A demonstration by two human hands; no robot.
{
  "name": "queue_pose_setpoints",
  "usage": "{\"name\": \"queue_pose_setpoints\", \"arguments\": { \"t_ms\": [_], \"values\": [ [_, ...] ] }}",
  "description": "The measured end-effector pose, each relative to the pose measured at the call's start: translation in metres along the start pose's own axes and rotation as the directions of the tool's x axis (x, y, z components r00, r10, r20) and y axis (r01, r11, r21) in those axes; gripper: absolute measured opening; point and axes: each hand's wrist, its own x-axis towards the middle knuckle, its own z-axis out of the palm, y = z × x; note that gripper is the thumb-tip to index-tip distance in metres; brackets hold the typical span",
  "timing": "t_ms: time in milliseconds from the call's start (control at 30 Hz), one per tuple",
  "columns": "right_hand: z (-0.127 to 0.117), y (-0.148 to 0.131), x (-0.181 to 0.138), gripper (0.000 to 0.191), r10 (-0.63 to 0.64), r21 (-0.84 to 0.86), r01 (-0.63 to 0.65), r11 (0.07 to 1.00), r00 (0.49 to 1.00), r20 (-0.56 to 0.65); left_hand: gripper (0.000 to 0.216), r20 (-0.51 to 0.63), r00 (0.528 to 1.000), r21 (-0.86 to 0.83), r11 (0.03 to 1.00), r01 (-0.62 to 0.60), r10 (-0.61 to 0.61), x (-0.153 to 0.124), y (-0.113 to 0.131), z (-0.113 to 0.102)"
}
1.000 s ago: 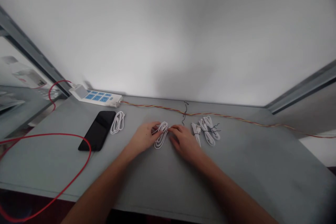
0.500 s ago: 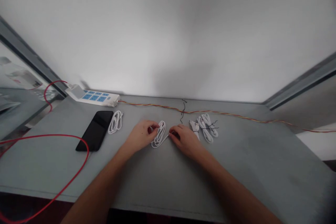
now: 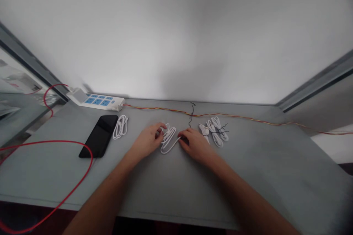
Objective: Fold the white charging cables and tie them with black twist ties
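A loosely coiled white charging cable (image 3: 168, 136) lies on the grey table between my two hands. At its left side, my left hand (image 3: 149, 140) has thumb and fingertips curled together on the loops. On the other side, my right hand (image 3: 196, 146) pinches one end of the same cable, pulled out from the coil; the tip is hidden by the fingers. Just beyond the right hand are several bundled white cables (image 3: 215, 133), with thin black ties around them. A black twist tie (image 3: 191, 119) lies near the back of the table.
A black phone (image 3: 99, 136) lies at left beside another coiled white cable (image 3: 120, 127). Behind them sits a power strip (image 3: 103, 102) with a plugged-in adapter (image 3: 79, 96). A twisted red and yellow wire (image 3: 234, 116) crosses the back; a red cable (image 3: 63, 141) loops over the left side.
The cable's loops have spread apart between my hands, and the end in my right hand is drawn slightly further from the coil. The view has shifted a little.
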Motion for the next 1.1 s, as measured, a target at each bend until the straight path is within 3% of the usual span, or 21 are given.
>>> {"name": "queue_pose_setpoints", "arguments": {
  "t_ms": [100,233,500,633,800,867,967,1033,1100],
  "values": [
    [-0.001,0.001,0.0,0.019,0.001,-0.008,-0.001,1.0,1.0,0.008,0.025,-0.013,0.998,0.11,0.992,-0.056,0.058,0.0,-0.001,0.002],
    [-0.002,0.002,0.0,0.019,0.002,-0.005,-0.002,1.0,1.0,0.019,0.024,-0.027,0.999,0.19,0.982,-0.018,0.024,-0.002,0.003,0.001],
    [-0.003,0.002,0.0,0.018,-0.002,0.002,0.002,1.0,1.0,0.022,0.018,0.005,0.999,0.163,0.986,-0.032,0.032,-0.002,0.002,-0.003],
    [-0.006,0.001,0.0,0.018,0.004,0.0,-0.004,1.0,0.999,0.032,0.018,-0.137,0.99,0.132,0.991,-0.023,0.042,-0.001,-0.002,-0.002],
    [-0.008,0.008,-0.001,0.017,0.002,-0.001,-0.002,1.0,0.999,0.033,0.021,-0.363,0.931,0.121,0.993,0.007,0.037,-0.001,0.002,-0.004],
    [-0.009,0.012,0.0,0.016,-0.003,0.036,0.002,0.999,1.0,0.024,0.022,-0.395,0.918,0.022,0.999,0.029,-0.018,-0.001,0.005,-0.005],
    [-0.013,0.018,0.001,0.012,0.003,0.182,-0.005,0.983,1.0,0.012,0.026,-0.355,0.917,-0.319,0.945,0.066,-0.184,0.002,0.006,-0.007],
    [-0.015,0.021,0.003,0.011,0.056,0.366,-0.066,0.928,0.998,0.039,0.029,-0.284,0.918,-0.586,0.808,0.064,-0.278,0.004,0.006,-0.008],
    [-0.017,0.023,0.005,0.016,0.128,0.608,-0.149,0.78,0.989,0.077,0.032,-0.237,0.914,-0.76,0.649,0.037,-0.329,0.006,0.005,-0.009]
  ]
}}
